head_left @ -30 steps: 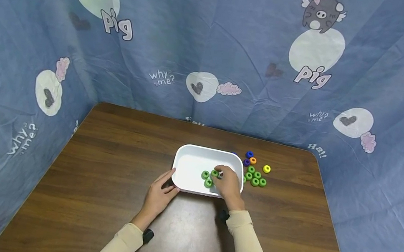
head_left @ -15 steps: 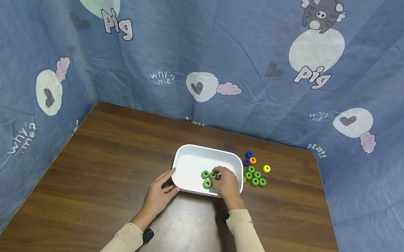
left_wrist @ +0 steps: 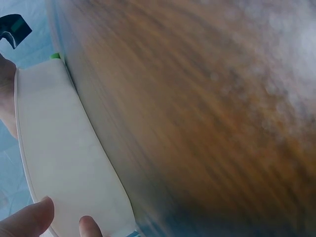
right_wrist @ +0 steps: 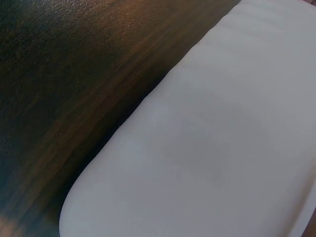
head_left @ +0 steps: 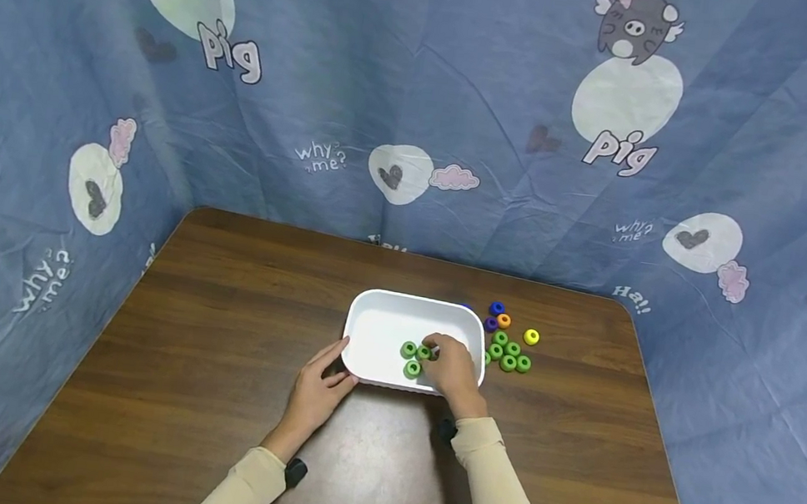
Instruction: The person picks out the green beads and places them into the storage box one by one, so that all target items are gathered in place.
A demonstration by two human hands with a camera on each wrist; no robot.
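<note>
A white tray (head_left: pixel 380 316) lies on the wooden table, holding 3 thick green ring-shaped beads. My right hand (head_left: pixel 455 373) reaches into the tray's right half. Its thumb and forefinger pinch one green bead (head_left: pixel 424 353) beside the other two, a green bead (head_left: pixel 409 349) and a green bead (head_left: pixel 413 368). At the front left corner, my left hand (head_left: pixel 316 393) touches the tray with fairly straight fingers and thumb. Its fingertips press the tray's outer wall (left_wrist: pixel 64 138) in the left wrist view. The right wrist view shows the tray wall (right_wrist: pixel 197 138) but no fingers.
Right of the tray lies a group of several green beads (head_left: pixel 508 363). Behind them are an orange bead (head_left: pixel 504 321), blue beads (head_left: pixel 497 307) and a yellow bead (head_left: pixel 532 337). A blue printed curtain (head_left: pixel 317 90) hangs behind the table (head_left: pixel 227 331).
My right hand's pinched green bead has shifted slightly left and toward me, drawing close to the other two. The front bead has slid a little left. My left hand stays put.
</note>
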